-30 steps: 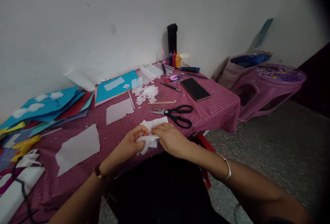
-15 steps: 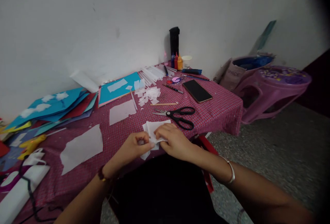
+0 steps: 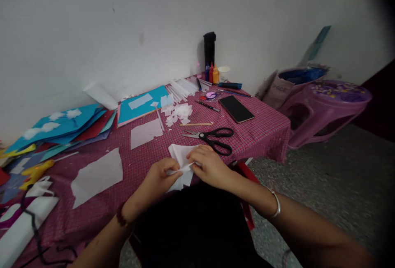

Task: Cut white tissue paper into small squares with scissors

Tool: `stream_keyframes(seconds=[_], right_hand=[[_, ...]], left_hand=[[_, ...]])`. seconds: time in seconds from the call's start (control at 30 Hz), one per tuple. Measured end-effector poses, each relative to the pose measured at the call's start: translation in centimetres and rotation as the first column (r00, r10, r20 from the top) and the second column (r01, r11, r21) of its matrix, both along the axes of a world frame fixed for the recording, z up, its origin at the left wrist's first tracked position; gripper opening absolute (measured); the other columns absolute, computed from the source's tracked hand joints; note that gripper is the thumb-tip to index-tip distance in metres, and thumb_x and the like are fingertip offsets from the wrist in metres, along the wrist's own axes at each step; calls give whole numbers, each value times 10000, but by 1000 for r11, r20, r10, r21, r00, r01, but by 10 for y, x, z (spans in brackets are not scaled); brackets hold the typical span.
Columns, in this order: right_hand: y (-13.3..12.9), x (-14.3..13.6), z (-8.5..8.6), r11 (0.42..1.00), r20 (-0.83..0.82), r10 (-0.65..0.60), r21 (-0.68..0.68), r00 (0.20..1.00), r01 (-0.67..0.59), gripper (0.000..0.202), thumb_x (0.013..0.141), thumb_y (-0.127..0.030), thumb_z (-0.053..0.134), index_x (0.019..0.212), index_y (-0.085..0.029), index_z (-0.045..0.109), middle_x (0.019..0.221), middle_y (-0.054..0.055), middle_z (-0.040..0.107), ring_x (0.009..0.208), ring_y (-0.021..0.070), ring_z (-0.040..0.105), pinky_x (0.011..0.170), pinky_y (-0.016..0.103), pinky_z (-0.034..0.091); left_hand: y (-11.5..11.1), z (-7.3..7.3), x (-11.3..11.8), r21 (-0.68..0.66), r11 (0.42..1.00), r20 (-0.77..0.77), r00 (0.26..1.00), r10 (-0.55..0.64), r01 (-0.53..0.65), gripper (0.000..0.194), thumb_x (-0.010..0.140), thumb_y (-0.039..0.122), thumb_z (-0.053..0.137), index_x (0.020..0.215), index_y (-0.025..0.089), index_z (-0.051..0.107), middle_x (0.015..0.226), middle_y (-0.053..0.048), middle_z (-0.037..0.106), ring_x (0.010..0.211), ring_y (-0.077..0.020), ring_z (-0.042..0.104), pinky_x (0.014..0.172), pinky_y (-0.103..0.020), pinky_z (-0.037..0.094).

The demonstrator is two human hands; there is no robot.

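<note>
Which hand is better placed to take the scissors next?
Likely the right hand: it is close beside the scissors, while the left hand is farther off. Both are holding white paper.

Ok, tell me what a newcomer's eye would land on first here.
Probably the bright blue sheet at the table's back edge, beside scattered white paper scraps. Next, the open black-handled scissors, lying just beyond the two hands pinching thin white paper.

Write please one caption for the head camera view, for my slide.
Both hands pinch thin white paper beside black-handled scissors on a red checked tablecloth.
</note>
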State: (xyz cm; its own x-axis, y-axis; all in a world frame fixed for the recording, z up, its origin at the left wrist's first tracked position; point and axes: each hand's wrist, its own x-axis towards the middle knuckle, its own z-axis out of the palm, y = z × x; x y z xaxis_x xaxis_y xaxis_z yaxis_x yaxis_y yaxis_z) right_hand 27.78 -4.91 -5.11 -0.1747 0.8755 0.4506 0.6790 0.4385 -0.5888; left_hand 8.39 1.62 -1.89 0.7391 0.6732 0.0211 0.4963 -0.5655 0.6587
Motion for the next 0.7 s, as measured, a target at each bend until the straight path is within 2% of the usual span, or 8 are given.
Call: stream_keyframes(seconds=[0.13, 0.3, 0.53, 0.7], right_hand=[[2, 0, -2, 1000, -44, -16, -24, 999, 15, 147, 771, -34, 564, 799, -176, 588, 876, 47, 669, 901, 193, 589, 872, 345, 393], [3, 0, -2, 1000, -76, -11, -10, 997, 11, 149, 755, -48, 578, 800, -189, 593, 853, 34, 668, 883, 197, 590, 865, 342, 392], [5, 5, -6, 997, -137, -71, -44, 988, 65, 145, 742, -51, 566, 775, -192, 580, 872, 32, 674, 874, 196, 595, 840, 327, 392], [7, 6, -6, 989, -166, -126, -99, 978, 111, 130, 771, -71, 537, 775, -187, 593, 771, 14, 651, 793, 185, 592, 761, 296, 404]], left_hand=[[1, -4, -1, -23, 1000, 121, 993, 3, 0, 160, 772, 185, 552, 624, 179, 494, 717, -8, 613, 696, -139, 568, 675, -256, 426], [1, -8, -1, -34, 997, 111, 991, 79, -76, 62, 735, 130, 523, 733, 173, 568, 689, 18, 588, 660, -124, 553, 629, -227, 421], [2, -12, -7, -92, 996, 230, 973, 29, -8, 66, 732, 125, 535, 710, 165, 582, 740, -10, 613, 779, -155, 596, 709, -260, 449], [7, -8, -21, -25, 998, 139, 988, 61, -58, 144, 764, 106, 513, 850, 174, 607, 827, -18, 641, 796, -150, 595, 723, -276, 458]])
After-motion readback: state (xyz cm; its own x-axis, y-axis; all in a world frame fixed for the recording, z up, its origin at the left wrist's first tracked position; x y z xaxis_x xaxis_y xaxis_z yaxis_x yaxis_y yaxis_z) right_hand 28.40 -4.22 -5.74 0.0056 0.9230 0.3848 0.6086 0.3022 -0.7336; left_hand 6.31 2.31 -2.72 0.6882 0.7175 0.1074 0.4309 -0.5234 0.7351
